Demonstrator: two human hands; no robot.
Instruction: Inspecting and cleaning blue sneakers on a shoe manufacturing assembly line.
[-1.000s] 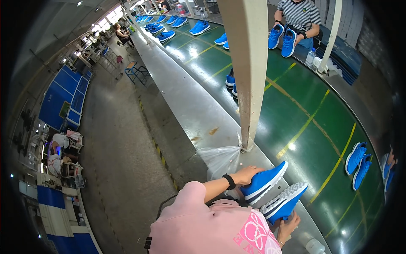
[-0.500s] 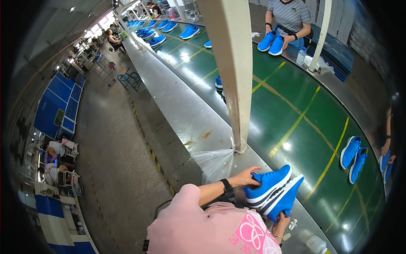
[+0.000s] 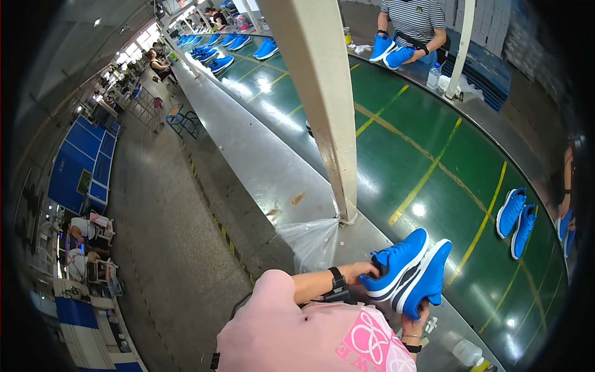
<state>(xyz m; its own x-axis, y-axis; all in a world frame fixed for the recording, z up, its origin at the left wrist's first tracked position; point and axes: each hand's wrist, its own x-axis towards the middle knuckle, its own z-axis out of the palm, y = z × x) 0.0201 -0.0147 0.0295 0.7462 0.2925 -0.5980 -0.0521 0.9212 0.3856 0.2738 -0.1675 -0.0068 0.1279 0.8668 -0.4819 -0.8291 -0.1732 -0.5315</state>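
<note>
A blue sneaker (image 3: 396, 259) with a white sole is in my left hand (image 3: 361, 271), whose fingers are hooked into its dark collar opening. My right hand (image 3: 414, 320) grips the heel end of the matching blue sneaker (image 3: 431, 282). The two shoes lie side by side, toes pointing away from me. Their white and navy soles face each other, touching or almost so. Both are held over the metal ledge beside the green conveyor belt (image 3: 403, 155). The right fingertips are partly hidden behind the heel.
A beige post (image 3: 334, 124) rises from the ledge, a clear plastic bag (image 3: 310, 242) at its foot. A pair of blue sneakers (image 3: 517, 217) rests on the belt at right. Near my right hand lies a white bottle (image 3: 468, 352). Across the belt, a person (image 3: 414, 31) handles two shoes.
My hands have swung the two sneakers from an angled position to nearly parallel, toes forward. Across the belt, the person's two shoes have been tilted and turned. The view has shifted slightly.
</note>
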